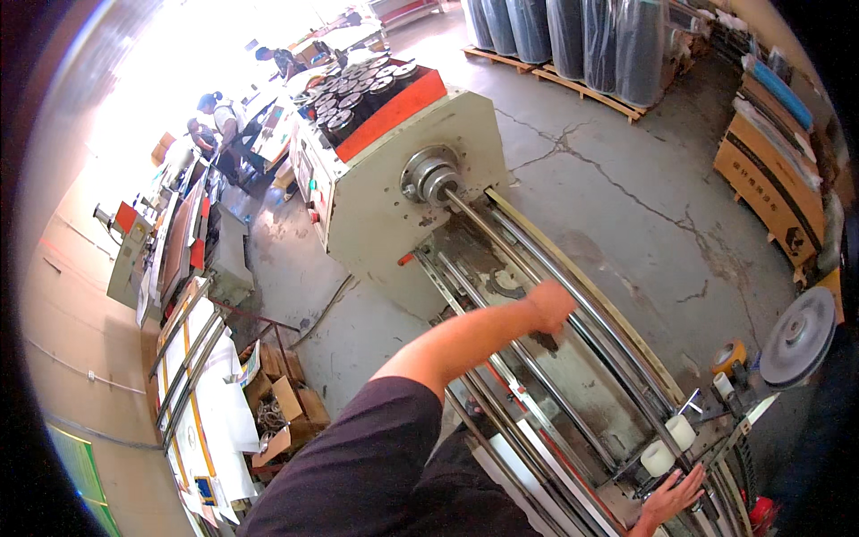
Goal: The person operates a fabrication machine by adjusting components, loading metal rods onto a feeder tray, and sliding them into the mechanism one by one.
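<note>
A long metal shaft (490, 227) runs from the round chuck (431, 176) of a beige machine toward the lower right. My left hand (550, 307) reaches across the bed, its fingers curled over the shaft; the fingertips are partly hidden. At the lower right, my right hand (673, 498) lies with fingers outstretched beside the machine's carriage, at the shaft's near end. Just beyond that hand sit two white rollers (659, 457). A large grey disc (798, 336) stands to the right, with a roll of orange tape (729, 355) next to it.
Parallel rails (557, 387) cross in front of me. The headstock (416, 210) carries a red-edged tray of round metal-ended pieces. Wrapped rolls stand on pallets (591, 94) at the back. A brown carton (771, 183) leans at right. At left are a sheet-covered table (192, 421), an open box and, farther away, several people.
</note>
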Tool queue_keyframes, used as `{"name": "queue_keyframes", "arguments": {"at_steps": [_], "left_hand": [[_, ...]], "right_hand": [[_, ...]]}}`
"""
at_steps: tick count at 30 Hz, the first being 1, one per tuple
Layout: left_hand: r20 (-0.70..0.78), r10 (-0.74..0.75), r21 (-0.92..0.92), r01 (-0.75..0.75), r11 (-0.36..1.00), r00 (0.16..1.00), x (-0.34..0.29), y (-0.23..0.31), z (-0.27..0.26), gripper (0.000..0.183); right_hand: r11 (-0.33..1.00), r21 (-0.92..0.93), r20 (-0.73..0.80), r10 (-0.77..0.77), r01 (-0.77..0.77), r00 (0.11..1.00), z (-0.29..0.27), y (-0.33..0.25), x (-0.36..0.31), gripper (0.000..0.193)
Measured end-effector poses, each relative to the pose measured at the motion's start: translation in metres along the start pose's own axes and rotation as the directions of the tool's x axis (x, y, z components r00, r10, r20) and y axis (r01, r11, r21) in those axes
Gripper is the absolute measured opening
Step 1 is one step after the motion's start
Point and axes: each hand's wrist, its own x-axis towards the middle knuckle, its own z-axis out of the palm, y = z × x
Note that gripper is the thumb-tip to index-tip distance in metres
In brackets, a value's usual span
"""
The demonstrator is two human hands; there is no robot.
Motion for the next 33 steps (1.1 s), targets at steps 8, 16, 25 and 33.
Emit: {"name": "queue_keyframes", "arguments": {"at_steps": [8, 16, 25, 33], "left_hand": [[-0.095, 0.166, -0.102, -0.175, 0.979, 0.982, 0.046, 0.301, 0.047, 0.015], [0.027, 0.155, -0.107, -0.151, 0.983, 0.988, 0.047, 0.309, 0.036, 0.018], [0.1, -0.244, 0.178, 0.224, 0.958, 0.965, 0.015, 0.003, -0.013, 0.042], [0.225, -0.058, 0.024, 0.054, 0.998, 0.973, 0.024, 0.088, -0.021, 0.058]], "right_hand": [[0.973, 0.176, -0.128, -0.127, 0.149, 0.984, 0.004, 0.009, -0.01, 0.057], [0.967, 0.198, -0.142, -0.136, 0.163, 0.98, -0.001, 0.022, -0.013, 0.059], [0.871, 0.481, -0.16, -0.029, 0.103, 0.987, -0.02, 0.037, 0.008, 0.057], [0.894, 0.446, -0.132, 0.02, 0.042, 0.991, -0.002, 0.048, 0.002, 0.062]]}}
